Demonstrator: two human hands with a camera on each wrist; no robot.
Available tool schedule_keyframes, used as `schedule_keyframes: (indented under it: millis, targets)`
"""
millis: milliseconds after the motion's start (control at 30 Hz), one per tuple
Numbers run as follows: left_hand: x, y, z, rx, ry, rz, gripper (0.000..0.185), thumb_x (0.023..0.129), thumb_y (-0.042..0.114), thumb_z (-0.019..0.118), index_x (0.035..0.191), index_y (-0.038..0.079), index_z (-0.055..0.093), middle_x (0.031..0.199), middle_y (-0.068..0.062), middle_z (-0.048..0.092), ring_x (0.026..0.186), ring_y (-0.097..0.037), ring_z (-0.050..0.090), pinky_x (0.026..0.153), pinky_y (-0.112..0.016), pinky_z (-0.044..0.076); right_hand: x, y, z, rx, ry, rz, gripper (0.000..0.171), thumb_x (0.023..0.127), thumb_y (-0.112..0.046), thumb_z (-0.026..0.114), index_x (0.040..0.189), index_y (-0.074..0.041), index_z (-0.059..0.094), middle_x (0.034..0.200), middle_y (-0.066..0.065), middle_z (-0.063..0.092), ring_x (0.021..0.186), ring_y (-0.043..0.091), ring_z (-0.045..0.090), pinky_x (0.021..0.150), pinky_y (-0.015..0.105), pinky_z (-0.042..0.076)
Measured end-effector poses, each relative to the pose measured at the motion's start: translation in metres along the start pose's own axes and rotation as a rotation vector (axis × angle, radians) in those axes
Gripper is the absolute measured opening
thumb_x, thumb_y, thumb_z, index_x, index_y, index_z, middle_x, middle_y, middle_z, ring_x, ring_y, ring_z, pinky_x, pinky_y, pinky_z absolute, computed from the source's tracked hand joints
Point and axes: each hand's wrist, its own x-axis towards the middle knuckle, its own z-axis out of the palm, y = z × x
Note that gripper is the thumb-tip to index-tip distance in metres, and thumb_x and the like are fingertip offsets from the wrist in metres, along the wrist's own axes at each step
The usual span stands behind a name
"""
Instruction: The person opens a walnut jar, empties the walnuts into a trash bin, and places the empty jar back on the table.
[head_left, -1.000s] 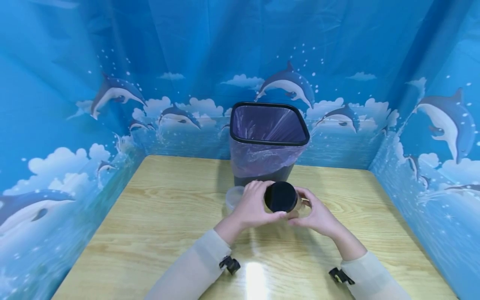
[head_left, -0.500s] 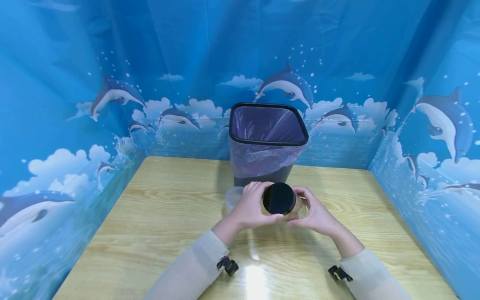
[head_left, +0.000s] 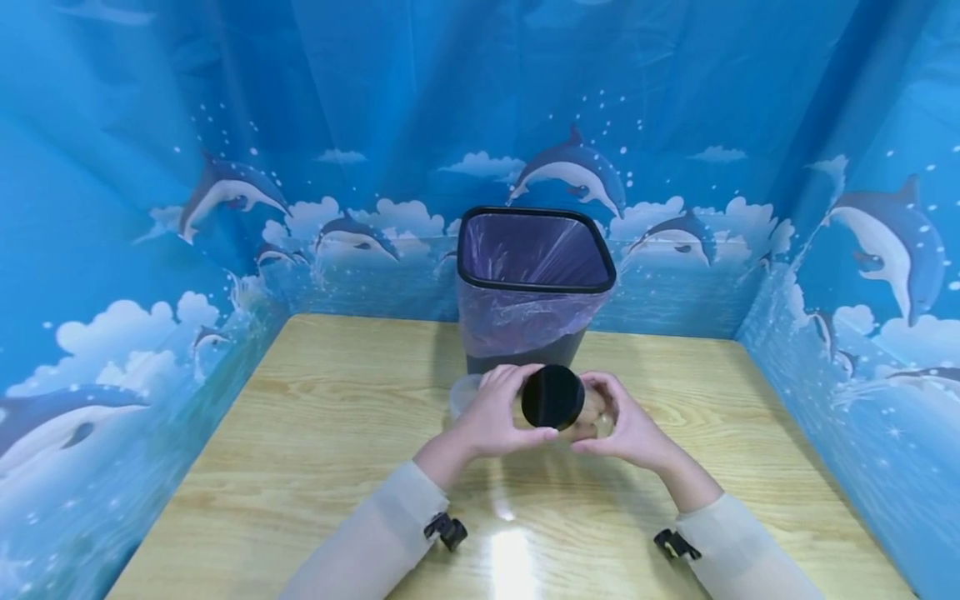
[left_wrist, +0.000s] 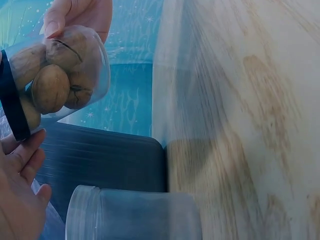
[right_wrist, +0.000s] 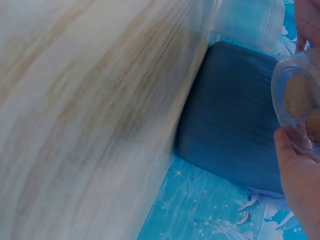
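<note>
Jar: we see a clear plastic jar of walnuts held up just above the wooden table, tipped on its side with its black lid facing the head camera; it sits between both hands, in front of the bin
Walnuts: in the left wrist view we make out several whole walnuts pressed against the clear wall
Left hand: our left hand has its fingers curled round the black lid, thumb under its lower edge
Right hand: our right hand cups the jar's body from the far side, fingers wrapped over it; in the right wrist view the fingers touch the jar's clear base
Second jar: an empty clear jar stands on the table just beside the left hand, close to the bin's foot
Bin: a black waste bin with a pale purple liner stands upright at the table's back edge, behind the hands
Surround: blue dolphin-print sheeting closes in the table on three sides
</note>
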Motion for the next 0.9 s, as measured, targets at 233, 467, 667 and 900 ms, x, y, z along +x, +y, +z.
schedule_keyframes:
  millis: [233, 467, 667, 900]
  targets:
    - [0.002, 0.0, -0.005, 0.019, -0.016, 0.041, 0.097, 0.079, 0.058, 0.076, 0.154, 0.011, 0.037, 0.147, -0.006, 0.048, 0.135, -0.022, 0.04, 0.114, -0.049, 0.029, -0.001, -0.001, -0.001, -0.021, 0.018, 0.028, 0.087, 0.072, -0.004, 0.089, 0.143, -0.012, 0.04, 0.137, 0.009, 0.049, 0.122, 0.01, 0.049, 0.102, 0.016, 0.036]
    - [0.006, 0.001, -0.009, 0.07, 0.002, 0.11, 0.099, 0.077, 0.061, 0.076, 0.153, 0.011, 0.038, 0.147, -0.004, 0.049, 0.134, -0.023, 0.041, 0.111, -0.051, 0.031, 0.0, -0.002, -0.001, -0.007, 0.006, 0.009, 0.087, 0.072, -0.002, 0.089, 0.143, -0.01, 0.04, 0.136, 0.011, 0.049, 0.12, 0.011, 0.051, 0.102, 0.018, 0.038]
    - [0.011, 0.003, -0.015, 0.146, 0.015, 0.173, 0.097, 0.075, 0.064, 0.074, 0.151, 0.013, 0.041, 0.142, -0.001, 0.052, 0.132, -0.021, 0.042, 0.11, -0.05, 0.031, 0.001, -0.002, 0.0, -0.008, 0.003, -0.002, 0.087, 0.071, -0.002, 0.089, 0.143, -0.009, 0.041, 0.136, 0.011, 0.05, 0.12, 0.011, 0.052, 0.102, 0.018, 0.039]
    - [0.014, 0.007, -0.022, 0.214, -0.02, 0.189, 0.092, 0.077, 0.067, 0.071, 0.15, 0.018, 0.045, 0.137, 0.0, 0.054, 0.127, -0.019, 0.044, 0.11, -0.048, 0.031, 0.001, 0.0, 0.001, -0.009, 0.006, -0.012, 0.086, 0.071, -0.001, 0.089, 0.142, -0.009, 0.041, 0.134, 0.011, 0.049, 0.118, 0.012, 0.052, 0.1, 0.018, 0.041]
